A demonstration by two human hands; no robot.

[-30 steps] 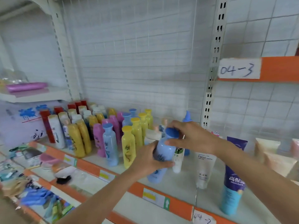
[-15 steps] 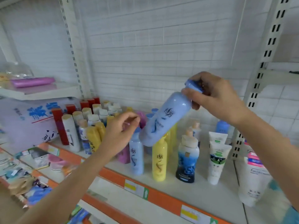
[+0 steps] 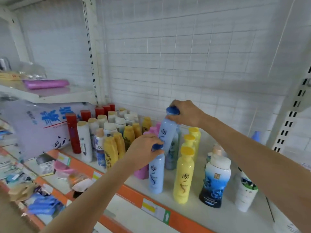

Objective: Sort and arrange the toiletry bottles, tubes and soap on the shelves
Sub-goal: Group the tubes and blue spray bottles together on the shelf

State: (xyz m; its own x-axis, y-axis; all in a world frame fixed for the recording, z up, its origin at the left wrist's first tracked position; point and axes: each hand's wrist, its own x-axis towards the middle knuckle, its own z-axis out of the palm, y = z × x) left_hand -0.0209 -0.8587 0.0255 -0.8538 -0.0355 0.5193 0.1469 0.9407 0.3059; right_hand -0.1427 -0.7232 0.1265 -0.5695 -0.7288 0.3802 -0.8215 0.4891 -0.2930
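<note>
The right hand (image 3: 186, 113) grips the blue cap of a light blue bottle (image 3: 166, 133), tilted above the blue row on the shelf (image 3: 198, 214). The left hand (image 3: 143, 150) holds the cap of the front blue bottle (image 3: 156, 174), which stands beside a yellow bottle (image 3: 183, 175).

A pale blue bottle (image 3: 168, 134) with a dark blue cap tilts above the shelf (image 3: 210, 214), gripped at its cap; a matching blue bottle (image 3: 156, 174) stands upright below, beside a yellow bottle (image 3: 183, 175).
</note>
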